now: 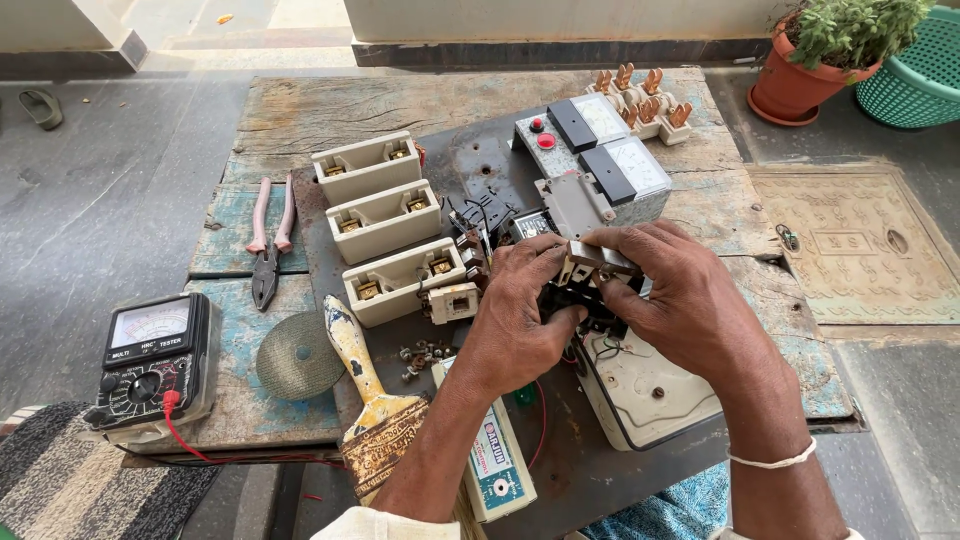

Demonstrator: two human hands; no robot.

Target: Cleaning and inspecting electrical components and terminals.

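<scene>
Head view: left hand [515, 320] and right hand [680, 295] both clasped around small black switch part [585, 285].

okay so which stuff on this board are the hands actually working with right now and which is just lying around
In hand:
left hand and right hand both grip the small black switch part
white casing just beneath

Lying about:
pliers
multimeter
paintbrush
three cream fuse holders
loose screws
potted plant

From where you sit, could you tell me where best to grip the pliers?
Probably the pink handles of the pliers, coming from the far side: they point away from you and lie slightly spread with bare board around them, while the dark jaws point toward you near the round mesh disc.
</scene>
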